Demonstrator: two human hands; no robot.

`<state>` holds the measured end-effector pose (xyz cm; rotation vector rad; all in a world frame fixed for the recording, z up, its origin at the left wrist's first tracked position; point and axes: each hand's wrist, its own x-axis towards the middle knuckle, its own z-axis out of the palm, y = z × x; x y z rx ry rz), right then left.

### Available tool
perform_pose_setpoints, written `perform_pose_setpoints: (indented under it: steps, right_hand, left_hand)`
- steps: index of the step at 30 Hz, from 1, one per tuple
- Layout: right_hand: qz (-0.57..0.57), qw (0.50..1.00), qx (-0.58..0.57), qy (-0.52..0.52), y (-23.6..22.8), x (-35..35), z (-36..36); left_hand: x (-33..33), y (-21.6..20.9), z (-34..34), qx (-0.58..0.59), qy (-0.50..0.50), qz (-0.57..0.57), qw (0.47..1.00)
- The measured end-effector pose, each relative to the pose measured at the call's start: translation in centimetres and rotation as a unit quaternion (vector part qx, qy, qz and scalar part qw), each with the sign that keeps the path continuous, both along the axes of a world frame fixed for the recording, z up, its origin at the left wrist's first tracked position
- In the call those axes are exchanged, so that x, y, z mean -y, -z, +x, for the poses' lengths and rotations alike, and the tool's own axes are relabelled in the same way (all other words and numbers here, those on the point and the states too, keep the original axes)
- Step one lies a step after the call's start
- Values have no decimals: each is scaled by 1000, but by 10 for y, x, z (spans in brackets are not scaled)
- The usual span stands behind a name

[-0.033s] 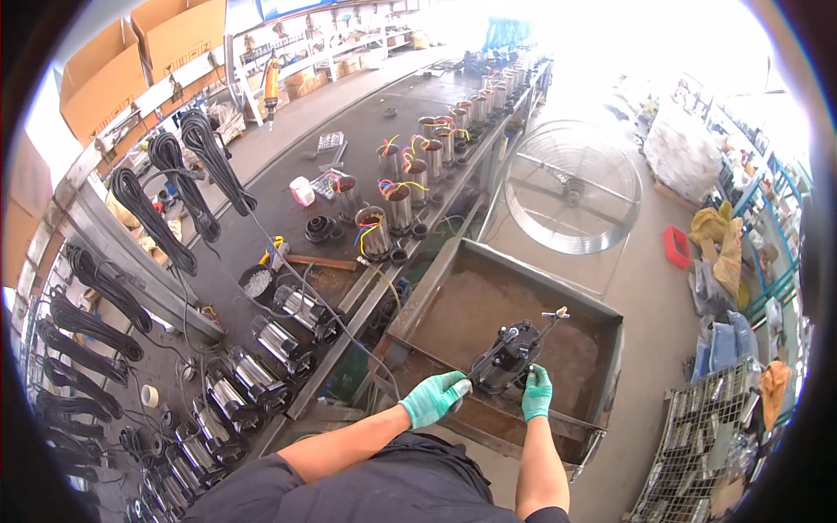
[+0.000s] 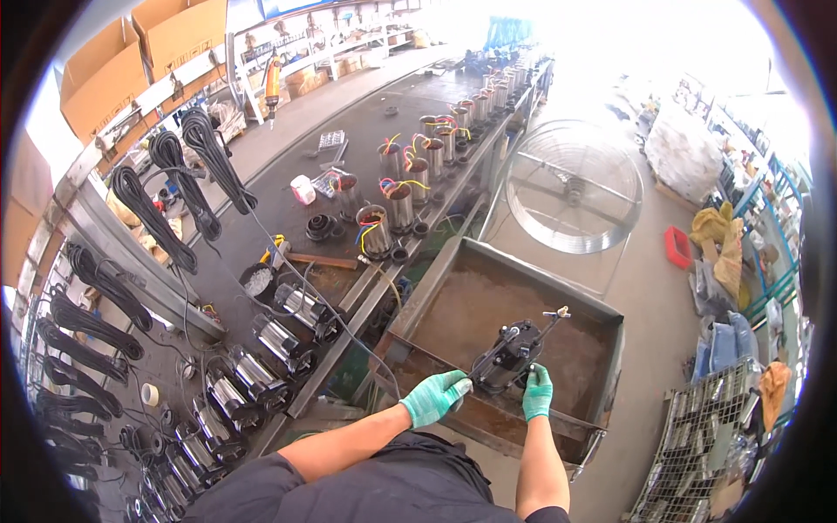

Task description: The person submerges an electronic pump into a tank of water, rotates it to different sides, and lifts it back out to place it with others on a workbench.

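Observation:
A black motor or pump unit [image 2: 506, 359] with a bolted top stands at the near side of a metal water tank [image 2: 449, 261]. A thin rod with a small metal valve [image 2: 558, 314] reaches up from its right. My left hand [image 2: 436, 397], in a green glove with greyed fingertips, is closed at the unit's left side; what it pinches is hidden. On the other side, my gloved right hand [image 2: 537, 394] has its thumb and fingers curled against the unit's edge. A dark cable [image 2: 349, 327] runs down from a hanging coil toward my left hand.
To the left, a long workbench [image 2: 288, 187] bears steel cylinders with coloured wires [image 2: 399, 207] and a row of shiny motors [image 2: 257, 370]. A hammer [image 2: 318, 261] lies there; black cable coils [image 2: 153, 218] hang alongside. A large round fan [image 2: 573, 187] stands beyond the tank, a wire cage [image 2: 697, 436] at right.

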<state>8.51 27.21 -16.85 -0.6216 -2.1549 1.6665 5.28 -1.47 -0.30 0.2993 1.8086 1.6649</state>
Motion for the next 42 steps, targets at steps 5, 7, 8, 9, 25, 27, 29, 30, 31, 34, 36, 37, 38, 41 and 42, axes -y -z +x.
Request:
perform_pose_setpoints:
  steps: [5,7,8,9,25,27,29,30,31,34,36,37,38,41,42]
  right_hand:
    - [33,999,17,-4,-6,3,-2]
    - [29,999,16,-1,-7,4,-1]
    - [24,1000,14,0,-8,4,-1]
    - [24,1000,14,1,-8,4,0]
    - [20,1000,11,8,7,-2,-2]
    - [8,1000,12,9,8,-1,-2]
    - [17,1000,14,9,4,2,-4]
    - [17,1000,16,10,8,1,-3]
    - [11,1000,7,12,14,-2,-4]
    - [5,1000,-3,9,22,-6,-5]
    - [4,1000,-3,1,27,-11,-6]
    - [35,997,59,-17,30,-16,-7]
    - [66,990,121,-36,33,-22,-9]
    - [11,976,203,-83,44,-41,-19]
    - [27,974,204,-93,56,-54,-18]
  left_hand:
    - [1,0,0,-25,9,-19,999]
    - [1,0,1,-29,9,-25,999]
    - [1,3,1,-32,9,-25,999]
    - [1,4,1,-35,9,-24,999]
    - [4,3,1,-31,22,-27,999]
    - [4,5,2,-17,16,-25,999]
    - [4,8,1,-19,10,-20,1000]
    - [3,8,2,-20,9,-14,1000]
    - [2,7,2,-19,10,-14,1000]
    - [5,2,0,-20,10,-18,1000]
    - [8,0,-1,-49,13,-39,998]
    - [10,-2,-3,-46,10,-38,998]
    - [11,-5,-5,-43,-2,-29,999]
    - [18,-3,-11,-35,-36,13,999]
    - [19,-4,-15,-32,-48,46,997]
